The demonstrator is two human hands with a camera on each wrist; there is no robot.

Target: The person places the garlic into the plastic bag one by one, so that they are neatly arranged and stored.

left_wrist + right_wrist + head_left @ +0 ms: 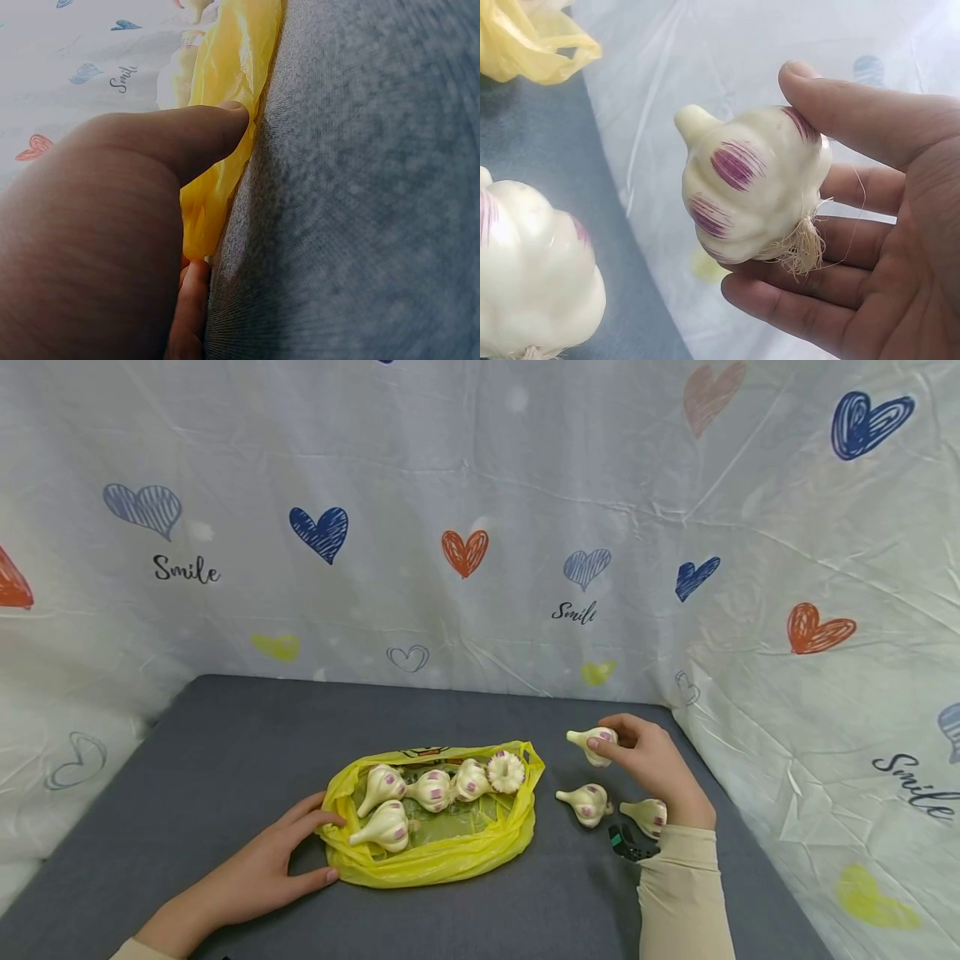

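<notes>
My right hand (660, 764) pinches a garlic bulb (754, 180) between thumb and fingers, raised over the right side of the table. The bulb is white with purple streaks and has dry roots at its base. Below that hand lie a second garlic bulb (587, 804) and a third garlic bulb (647, 817). My left hand (262, 864) rests against the left end of a yellow plastic bag (450, 870), thumb and fingers spread apart along its edge. Inside the opened bag sit several garlic bulbs (431, 791). In the left wrist view the straight thumb touches the bag's side (225, 60).
A dark grey cloth-covered table (247, 727) carries everything. White sheeting (510, 468) printed with hearts and "Smile" hangs behind and at both sides. A small black device (632, 845) with a green patch is at the right wrist.
</notes>
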